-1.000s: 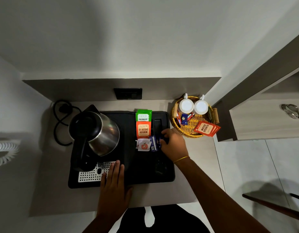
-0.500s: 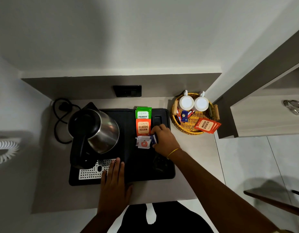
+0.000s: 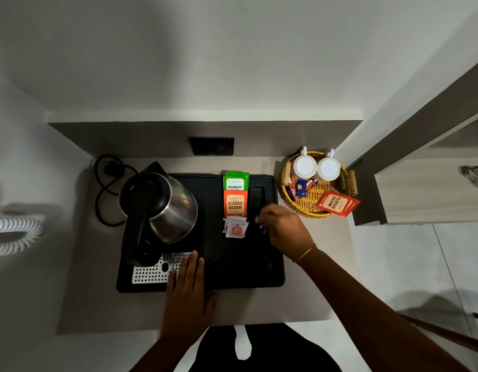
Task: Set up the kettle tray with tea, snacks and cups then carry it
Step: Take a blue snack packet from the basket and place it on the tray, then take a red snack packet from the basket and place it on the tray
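Observation:
A black tray [image 3: 224, 272] lies on the counter with a steel kettle [image 3: 173, 208] on its left half. Down its middle sit green tea sachets [image 3: 235, 181], orange Classic Assam sachets [image 3: 235, 204] and small white sachets [image 3: 236, 228]. My right hand [image 3: 286, 229] is curled just right of them, fingertips pinching small blue sachets [image 3: 261, 228] low over the tray. My left hand [image 3: 187, 294] rests flat on the tray's front edge. A wicker basket [image 3: 310, 210] to the right holds two upturned white cups [image 3: 303, 166], more orange sachets [image 3: 337, 204] and a blue packet [image 3: 300, 187].
The kettle's black cord [image 3: 106, 189] loops on the counter at the left, below a wall socket [image 3: 211, 145]. A wooden cabinet with a metal handle [image 3: 474, 175] stands at the right. A white coiled cord [image 3: 15, 232] hangs at the far left.
My right hand slid left beside the white sachets with the blue sachets, then drew slightly right again. My left hand stayed on the tray's front edge.

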